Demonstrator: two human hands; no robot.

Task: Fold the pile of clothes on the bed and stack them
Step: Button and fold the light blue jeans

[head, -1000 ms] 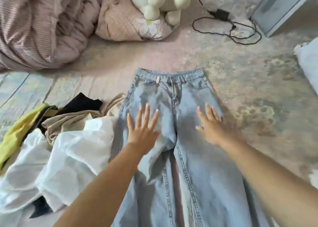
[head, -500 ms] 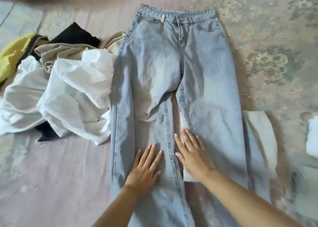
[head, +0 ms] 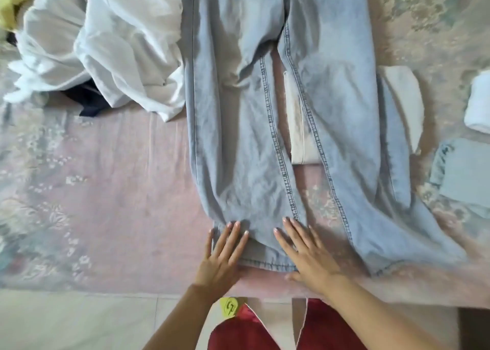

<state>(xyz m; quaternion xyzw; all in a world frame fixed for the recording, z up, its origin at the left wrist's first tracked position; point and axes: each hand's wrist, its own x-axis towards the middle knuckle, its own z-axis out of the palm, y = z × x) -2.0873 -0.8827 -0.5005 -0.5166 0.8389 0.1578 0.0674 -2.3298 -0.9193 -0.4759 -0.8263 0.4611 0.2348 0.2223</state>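
Light blue jeans point(head: 238, 116) lie spread flat on the bed, legs running toward me. My left hand point(head: 225, 251) lies flat with straight fingers on the hem of the left leg near the bed's front edge. My right hand point(head: 307, 254) presses flat on the same hem, just to the right. The right leg point(head: 371, 190) angles out to the right. A crumpled pile with a white garment point(head: 114, 47), a yellow piece point(head: 13, 2) and a dark piece point(head: 90, 100) sits at the upper left.
A folded cream garment point(head: 405, 103) lies partly under the right jeans leg. A folded white item point(head: 480, 105) and a folded blue-grey item point(head: 466, 174) rest at the right edge. The floral bedsheet point(head: 92, 190) ends at the front edge; floor tiles point(head: 79, 320) lie below.
Both hands slid down the jeans from the hip area over the thighs to the hem of the left leg. The view tilted down to the bed's front edge.
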